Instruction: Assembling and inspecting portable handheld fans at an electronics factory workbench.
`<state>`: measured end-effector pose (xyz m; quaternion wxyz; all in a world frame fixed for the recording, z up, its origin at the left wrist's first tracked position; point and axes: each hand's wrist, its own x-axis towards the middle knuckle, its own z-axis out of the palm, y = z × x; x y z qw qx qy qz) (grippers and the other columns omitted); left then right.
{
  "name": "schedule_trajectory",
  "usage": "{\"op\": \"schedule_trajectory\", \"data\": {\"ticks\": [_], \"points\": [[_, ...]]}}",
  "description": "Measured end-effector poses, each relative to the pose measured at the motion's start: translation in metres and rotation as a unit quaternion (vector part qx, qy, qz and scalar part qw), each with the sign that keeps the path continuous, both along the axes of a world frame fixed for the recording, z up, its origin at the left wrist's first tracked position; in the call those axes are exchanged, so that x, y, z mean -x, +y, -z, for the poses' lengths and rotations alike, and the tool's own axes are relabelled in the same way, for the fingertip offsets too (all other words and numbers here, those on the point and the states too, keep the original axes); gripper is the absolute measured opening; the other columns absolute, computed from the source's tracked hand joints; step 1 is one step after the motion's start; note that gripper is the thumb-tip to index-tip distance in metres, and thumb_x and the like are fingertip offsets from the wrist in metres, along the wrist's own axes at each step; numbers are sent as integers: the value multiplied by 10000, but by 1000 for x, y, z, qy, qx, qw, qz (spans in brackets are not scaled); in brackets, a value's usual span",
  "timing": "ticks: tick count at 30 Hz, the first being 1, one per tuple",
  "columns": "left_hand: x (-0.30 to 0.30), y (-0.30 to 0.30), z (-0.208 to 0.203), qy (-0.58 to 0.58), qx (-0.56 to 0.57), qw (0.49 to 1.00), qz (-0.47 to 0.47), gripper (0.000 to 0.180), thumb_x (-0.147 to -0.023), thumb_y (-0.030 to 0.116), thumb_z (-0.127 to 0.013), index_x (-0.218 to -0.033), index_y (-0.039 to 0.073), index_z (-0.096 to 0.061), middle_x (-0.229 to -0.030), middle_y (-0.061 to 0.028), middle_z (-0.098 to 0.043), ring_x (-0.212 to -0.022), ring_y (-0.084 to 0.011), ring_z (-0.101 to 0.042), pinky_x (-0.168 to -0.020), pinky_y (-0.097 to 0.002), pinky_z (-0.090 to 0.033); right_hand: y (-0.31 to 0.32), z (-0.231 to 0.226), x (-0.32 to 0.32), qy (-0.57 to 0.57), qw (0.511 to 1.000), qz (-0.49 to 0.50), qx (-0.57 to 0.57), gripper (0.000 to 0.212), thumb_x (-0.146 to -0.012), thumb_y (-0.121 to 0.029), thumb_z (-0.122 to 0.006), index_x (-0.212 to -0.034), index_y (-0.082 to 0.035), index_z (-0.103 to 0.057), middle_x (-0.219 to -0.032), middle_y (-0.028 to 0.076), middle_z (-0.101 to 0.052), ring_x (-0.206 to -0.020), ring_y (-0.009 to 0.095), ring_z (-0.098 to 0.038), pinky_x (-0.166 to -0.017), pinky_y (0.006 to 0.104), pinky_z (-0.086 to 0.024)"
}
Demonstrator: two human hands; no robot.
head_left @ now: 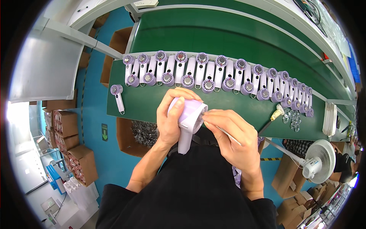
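Holding a lilac fan (188,118) at the centre of view, by the near edge of the green bench (248,110), open face toward three o'clock, handle toward six. Gripping its head with the left hand (167,124), fingers curled round from nine to twelve, narrowed to its width. Pinching a thin rod (229,136) in the right hand (240,139), fingers narrow, fingertips at the fan's open face. Slanting the rod back toward four o'clock; cannot tell what the hidden tip touches.

On the bench, from ten to just short of three, a long row (200,70) of like fans, heads alternately far and near. Between nine and ten, apart from the row, a lone fan (119,101). At three, a black-handled tool (279,110), just beside clear rings (296,123). Between three and four, beyond the bench edge, a white fan (322,160). Between eight and nine, lower than the bench, a carton (122,141) of clear parts (144,131).
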<state>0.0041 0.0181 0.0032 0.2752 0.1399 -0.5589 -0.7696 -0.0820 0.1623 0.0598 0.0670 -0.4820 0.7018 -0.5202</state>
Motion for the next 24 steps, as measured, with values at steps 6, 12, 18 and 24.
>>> {"op": "schedule_trajectory", "data": {"ticks": [6, 12, 18, 24], "points": [[5, -1, 4, -17, 7, 999, 27, 249, -937, 205, -407, -946, -24, -503, -945, -185, -565, -883, -271, -599, -811, -387, -499, 2, 12, -2, 5, 999, 30, 19, 219, -750, 54, -711, -949, 9, -632, -910, 108, -659, -819, 282, -657, -753, 361, -554], [10, -16, 14, -11, -180, 983, 29, 286, -956, 286, -397, -967, 31, -528, -959, -166, -578, -878, -274, -602, -744, -373, -530, 15, -2, -1, 59, 992, 93, 66, 280, -731, 21, -745, -990, 49, -642, -941, 179, -670, -881, 341, -665, -813, 418, -554], [7, -26, 24, 52, -388, 915, 95, 334, -961, 339, -407, -954, 54, -581, -952, -125, -593, -868, -262, -627, -528, -381, -574, 42, 104, 38, -208, 922, 325, 35, 179, -927, -76, -597, -1059, 44, -598, -971, 110, -647, -807, 158, -642, -774, 261, -490], [10, -25, 28, 72, -437, 889, 121, 328, -952, 351, -434, -957, 61, -588, -949, -117, -593, -872, -263, -627, -548, -390, -579, 141, 285, 59, -529, 741, 405, -87, 439, -899, -333, -654, -1087, 50, -551, -912, 138, -646, -602, 175, -632, -576, 280, -533]]}}
